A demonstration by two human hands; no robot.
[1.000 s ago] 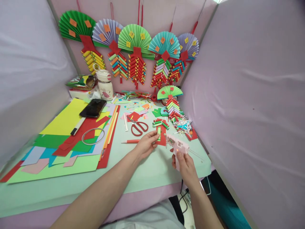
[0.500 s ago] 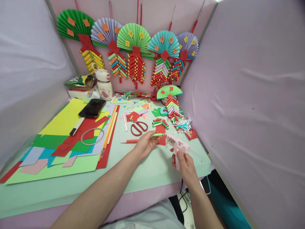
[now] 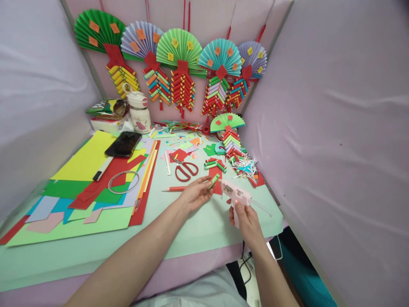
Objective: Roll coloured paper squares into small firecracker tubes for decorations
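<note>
Between the fingertips of my left hand (image 3: pixel 197 195) is a small light-green paper roll (image 3: pixel 213 181), tilted with its far end up to the right. My right hand (image 3: pixel 245 219) grips a pale pink hot glue gun (image 3: pixel 235 194) by its handle, an orange light glowing on its side. The gun's nozzle points left, close to the roll; whether they touch I cannot tell. Just beyond lies a red paper strip (image 3: pixel 216 174), with several red and green paper rolls (image 3: pixel 215 165) on its far end.
Red-handled scissors (image 3: pixel 185 169), a white pen (image 3: pixel 168 163) and a red pencil (image 3: pixel 174 189) lie left of the strip. Coloured paper sheets (image 3: pixel 76 157) bear a phone (image 3: pixel 123 144) and metal ring (image 3: pixel 124 182). Behind stands a bottle (image 3: pixel 139 113); paper fans (image 3: pixel 181 49) hang on the back wall.
The light-green roll has turned in my left fingers, from lying level to slanting upward. The glue gun has shifted slightly left.
</note>
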